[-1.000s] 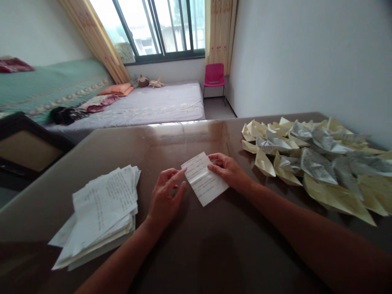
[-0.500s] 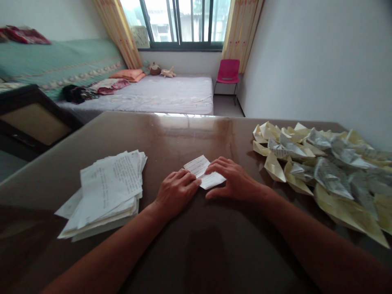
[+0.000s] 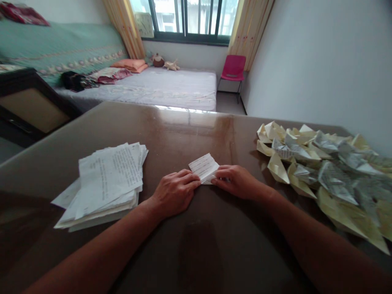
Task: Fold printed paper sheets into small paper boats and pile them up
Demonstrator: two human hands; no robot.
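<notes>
A small sheet of printed paper [image 3: 203,165], partly folded, lies on the brown table [image 3: 171,134] between my hands. My left hand [image 3: 179,190] presses its fingertips on the paper's near left edge. At the right edge, my right hand [image 3: 235,179] pinches the paper between thumb and fingers, by a folded part near the bottom. The fingertips hide some of that near edge.
To the left lies a stack of printed sheets [image 3: 107,175]. Many folded paper boats [image 3: 337,179], yellowish and printed white, crowd the table's right side. Beyond the table are a bed [image 3: 171,90], a pink chair [image 3: 233,67] and a dark cabinet [image 3: 33,110].
The paper has gone from held up to lying on the table, and looks smaller and folded. My left hand came onto its edge; my right hand opened, then closed on it. The view shifted.
</notes>
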